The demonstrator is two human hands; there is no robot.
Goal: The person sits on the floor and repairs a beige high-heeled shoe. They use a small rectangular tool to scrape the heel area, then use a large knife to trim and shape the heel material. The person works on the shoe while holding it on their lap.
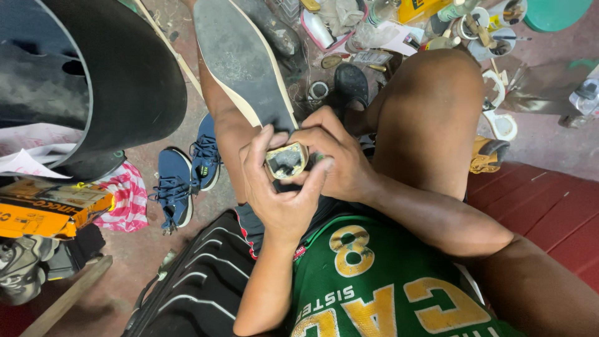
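Note:
Both hands hold an upturned shoe (246, 62) by its heel, the grey sole pointing away from me. My left hand (281, 193) wraps the heel from below, its thumb beside the worn heel tip (286, 160). My right hand (334, 159) grips the same heel from the right, fingers curled around it. The heel tip shows a cream rim and a dark hollow middle. The shoe rests over my left knee.
A pair of blue sneakers (184, 178) lies on the floor at left, beside a pink striped cloth (125, 196) and an orange box (50, 209). A big black curved tub (118, 68) fills the upper left. Cans, tubes and tools (462, 25) clutter the floor ahead. Red boards (549, 206) at right.

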